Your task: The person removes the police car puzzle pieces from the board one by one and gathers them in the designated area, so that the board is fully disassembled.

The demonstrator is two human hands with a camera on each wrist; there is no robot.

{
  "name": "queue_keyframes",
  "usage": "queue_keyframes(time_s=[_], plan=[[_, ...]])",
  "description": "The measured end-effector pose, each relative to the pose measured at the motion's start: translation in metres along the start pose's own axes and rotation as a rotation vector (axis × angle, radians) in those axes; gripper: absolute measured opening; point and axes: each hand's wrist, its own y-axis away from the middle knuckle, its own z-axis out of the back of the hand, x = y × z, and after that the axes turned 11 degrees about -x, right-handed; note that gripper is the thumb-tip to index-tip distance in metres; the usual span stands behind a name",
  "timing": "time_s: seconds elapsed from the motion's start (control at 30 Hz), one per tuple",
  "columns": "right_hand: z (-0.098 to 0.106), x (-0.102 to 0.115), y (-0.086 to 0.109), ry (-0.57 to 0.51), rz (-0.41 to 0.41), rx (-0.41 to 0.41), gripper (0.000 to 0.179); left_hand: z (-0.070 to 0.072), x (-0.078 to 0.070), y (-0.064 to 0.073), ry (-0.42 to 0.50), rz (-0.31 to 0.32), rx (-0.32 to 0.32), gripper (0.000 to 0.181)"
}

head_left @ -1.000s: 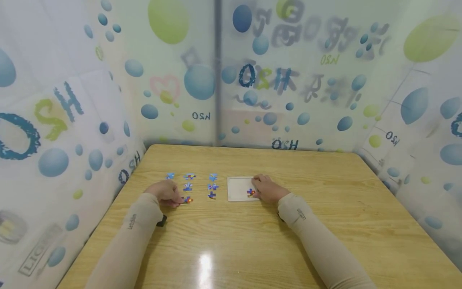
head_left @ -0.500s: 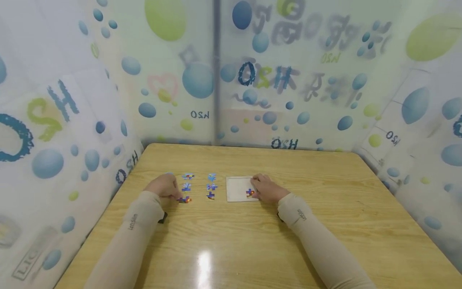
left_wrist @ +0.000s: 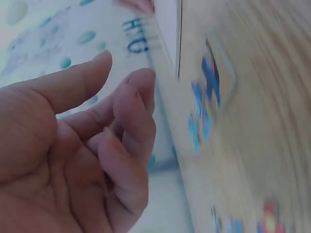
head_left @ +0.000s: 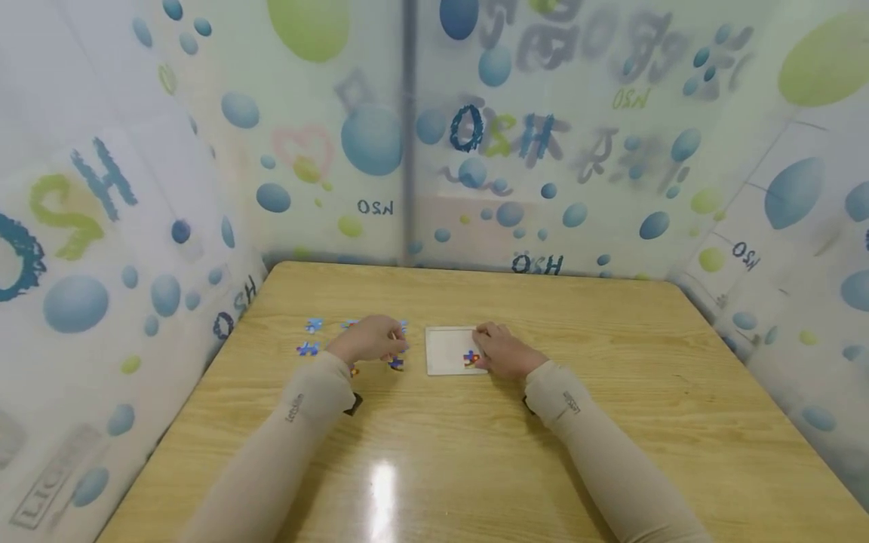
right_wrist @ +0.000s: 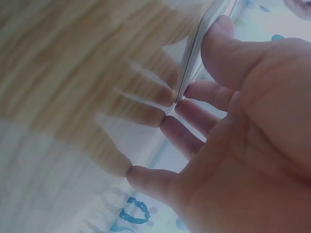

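Note:
My left hand (head_left: 372, 338) hovers over the right-hand column of jigsaw pieces, partly covering the pieces around it. In the left wrist view, its fingers (left_wrist: 124, 114) are loosely bent, the thumb stands apart from them, and nothing is held. A blue and purple jigsaw piece (head_left: 396, 363) lies just below the fingertips. My right hand (head_left: 505, 353) rests at the right edge of a white puzzle tray (head_left: 444, 351), thumb against the tray's edge and fingers (right_wrist: 150, 182) spread with their tips on the table. One colourful jigsaw piece (head_left: 471, 358) lies in the tray's lower right corner.
Two blue pieces, an upper piece (head_left: 314, 324) and a lower piece (head_left: 308, 349), lie at the left of the wooden table (head_left: 543, 452). Another piece (head_left: 354, 370) shows partly beneath the left wrist. Printed curtain walls (head_left: 326, 219) stand along the table's back and sides.
My left hand has left the red and blue piece in the lower middle and moved right to the right-hand column, uncovering the left pieces. My right hand stays at the tray. The head view shifts slightly.

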Motion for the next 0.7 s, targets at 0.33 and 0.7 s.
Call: queue_keyframes(time_s=[0.33, 0.7], plan=[[-0.001, 0.000, -0.003, 0.023, 0.007, -0.024, 0.059, -0.061, -0.037, -0.038, -0.139, -0.074, -0.028, 0.023], [0.001, 0.003, 0.000, -0.018, -0.004, -0.043, 0.056, -0.083, -0.056, -0.044, -0.126, -0.166, -0.012, 0.025]])
